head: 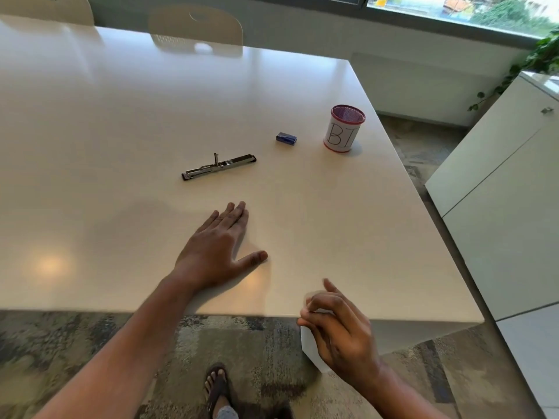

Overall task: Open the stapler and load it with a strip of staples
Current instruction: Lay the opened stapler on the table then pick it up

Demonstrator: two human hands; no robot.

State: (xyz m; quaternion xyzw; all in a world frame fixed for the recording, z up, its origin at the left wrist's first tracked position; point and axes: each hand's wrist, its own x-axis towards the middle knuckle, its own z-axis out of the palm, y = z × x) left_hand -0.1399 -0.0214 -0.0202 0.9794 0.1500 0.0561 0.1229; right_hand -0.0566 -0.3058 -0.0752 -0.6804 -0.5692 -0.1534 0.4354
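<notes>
A metal stapler [219, 166] lies unfolded flat on the white table [121, 131], its two halves in one line. A small blue staple box [286, 138] rests to its right, apart from it. My left hand [217, 249] lies palm down on the table, fingers spread, well short of the stapler and holding nothing. My right hand [338, 322] hovers over the table's near edge with its fingers loosely curled. It is blurred, and nothing clear shows in it.
A white mesh cup [344, 128] with a red rim and the letters "BI" stands right of the blue box. Two chair backs [196, 28] sit at the far side. A white cabinet [499, 182] stands to the right. My sandalled foot [219, 388] is on the carpet below.
</notes>
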